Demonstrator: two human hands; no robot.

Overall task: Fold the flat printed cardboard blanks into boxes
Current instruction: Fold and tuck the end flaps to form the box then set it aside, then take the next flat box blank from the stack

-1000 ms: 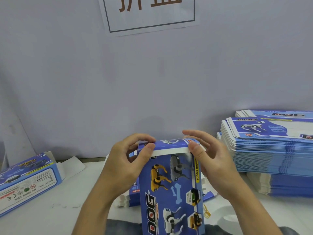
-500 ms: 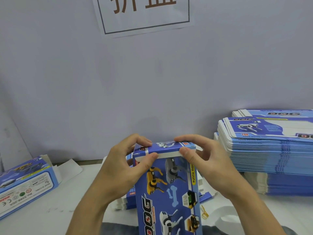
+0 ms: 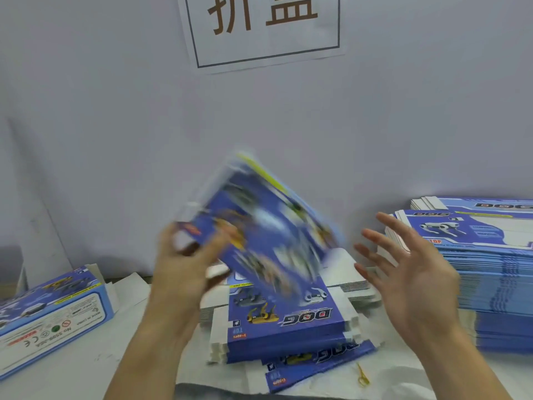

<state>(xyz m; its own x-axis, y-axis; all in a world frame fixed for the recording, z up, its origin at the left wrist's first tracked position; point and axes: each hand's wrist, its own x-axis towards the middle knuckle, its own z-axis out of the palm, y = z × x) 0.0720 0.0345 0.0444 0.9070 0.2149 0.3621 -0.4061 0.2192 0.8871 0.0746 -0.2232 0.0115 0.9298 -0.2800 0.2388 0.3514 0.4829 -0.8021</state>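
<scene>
Our left hand (image 3: 184, 272) grips the box (image 3: 259, 226) at its lower left corner, thumb across the printed face; our right hand (image 3: 409, 281) hangs beside it with fingers spread and straight, touching nothing; half a second ago both hands pinched the box's top flap with the box standing upright before us, and now the right has let go and the box is swung up and tilted to the left, blurred with motion above the bench (image 3: 86, 368); our view has also dipped a little, so the blanks below show more fully. Beneath the box a low pile of blanks (image 3: 288, 321) lies flat on the bench, printed side up; to the right a tall stack (image 3: 490, 272) of the same blanks stands well apart from the hands; at the far left a finished box (image 3: 49, 316) lies on its side with an end flap open; a small yellow loop (image 3: 362, 377) rests near the front edge. Behind all stands a grey wall (image 3: 115, 125) bearing a paper sign (image 3: 265, 30) with two brown characters.
</scene>
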